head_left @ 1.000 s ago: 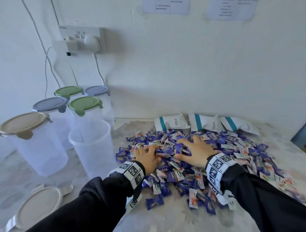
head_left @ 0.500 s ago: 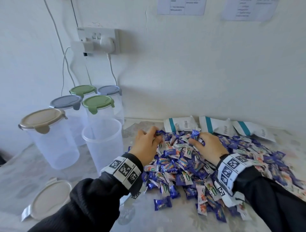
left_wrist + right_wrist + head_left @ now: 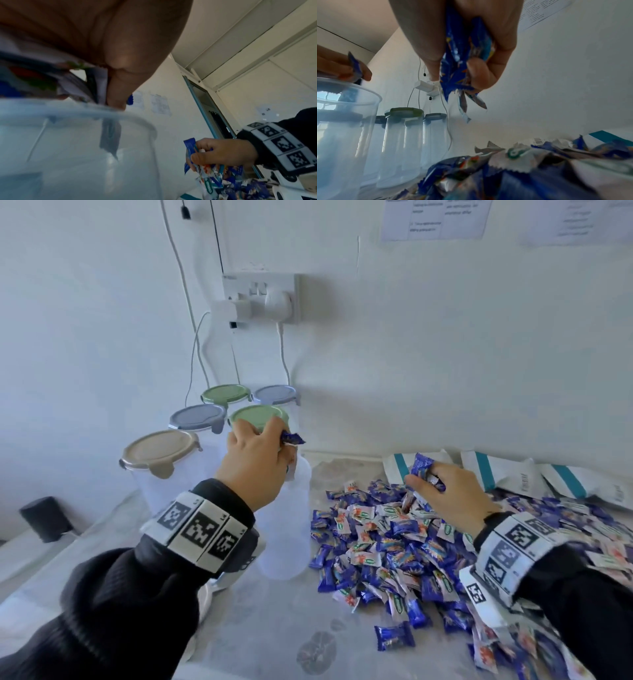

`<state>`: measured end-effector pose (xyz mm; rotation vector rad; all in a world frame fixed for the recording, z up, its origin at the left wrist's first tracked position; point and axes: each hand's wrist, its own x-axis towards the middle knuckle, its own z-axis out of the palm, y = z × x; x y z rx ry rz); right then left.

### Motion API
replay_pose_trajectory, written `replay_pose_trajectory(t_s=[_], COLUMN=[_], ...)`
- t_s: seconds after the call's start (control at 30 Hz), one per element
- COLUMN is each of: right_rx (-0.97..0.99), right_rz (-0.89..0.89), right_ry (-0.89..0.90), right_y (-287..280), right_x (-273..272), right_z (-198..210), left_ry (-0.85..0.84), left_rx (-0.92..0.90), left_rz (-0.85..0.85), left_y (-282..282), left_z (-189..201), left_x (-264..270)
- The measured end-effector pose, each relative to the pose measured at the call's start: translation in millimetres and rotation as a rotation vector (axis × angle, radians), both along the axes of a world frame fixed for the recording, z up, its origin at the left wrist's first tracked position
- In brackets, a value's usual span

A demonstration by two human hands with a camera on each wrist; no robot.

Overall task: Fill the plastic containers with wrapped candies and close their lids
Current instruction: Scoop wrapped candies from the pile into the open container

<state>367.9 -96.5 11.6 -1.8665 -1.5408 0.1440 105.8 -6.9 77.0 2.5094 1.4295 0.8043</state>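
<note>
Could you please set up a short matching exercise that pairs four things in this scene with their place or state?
Things:
1. left hand
2. right hand
3. open container
4. beige-lidded container

Places or states:
A. lid closed, at the left
B. grips candies above the candy pile
C. no lid, below the left hand
D. holds candies over the open container

Pairs: 1-D, 2-B, 3-C, 4-A

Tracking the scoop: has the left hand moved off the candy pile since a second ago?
Yes. The left hand rose leftward off the candy pile to the open container.
</note>
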Motion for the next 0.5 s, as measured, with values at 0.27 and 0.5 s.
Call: replay_pose_trajectory(t_s=[0.27,0.5], right_rx=[0.014,0.015], right_rz=[0.019,0.016], right_ry=[-0.023,-0.017], right_y=[10.4,11.3], right_x=[-11.8,-14.3], right_z=[-0.9,-2.5], left_ry=[0.031,-0.432], left_rx=[-0.142,-0.018], left_rz=[0.003,-0.282], left_y=[5.1,9.1], left_z=[3.8,-6.9], left_x=[-9.1,-4.1])
